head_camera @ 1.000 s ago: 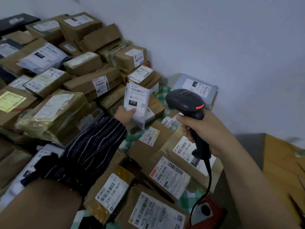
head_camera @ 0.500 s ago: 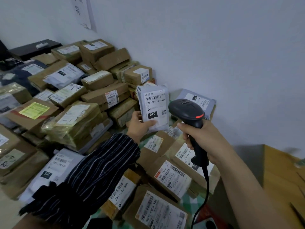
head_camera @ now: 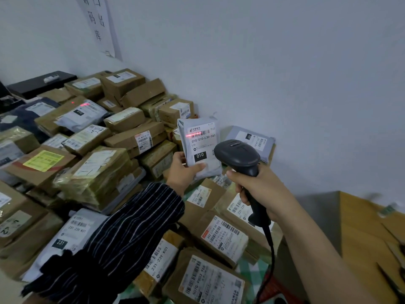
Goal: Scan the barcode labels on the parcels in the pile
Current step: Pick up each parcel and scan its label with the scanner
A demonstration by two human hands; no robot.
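My left hand (head_camera: 183, 170) holds a small grey mailer parcel (head_camera: 200, 145) upright above the pile, its label facing me. The label reads 010-010-L30-551 with a black 010 box. A red scan line lies across the barcode (head_camera: 196, 134) at the label's top. My right hand (head_camera: 260, 189) grips the handle of a black barcode scanner (head_camera: 237, 155), whose head sits just right of the parcel and points at it. The scanner's cable (head_camera: 270, 249) hangs down toward the bottom edge.
A pile of brown cardboard parcels (head_camera: 133, 137) and grey mailers with labels covers a green checked surface (head_camera: 252, 270) along the white wall. A red spot shows on a far mailer (head_camera: 84, 114). A paper sign (head_camera: 98, 25) hangs on the wall. Flattened cardboard (head_camera: 368, 238) lies at right.
My left hand lifted the grey mailer out of the pile and turned its label upright. The scanner came level with it, and the red scan line now falls on the barcode.
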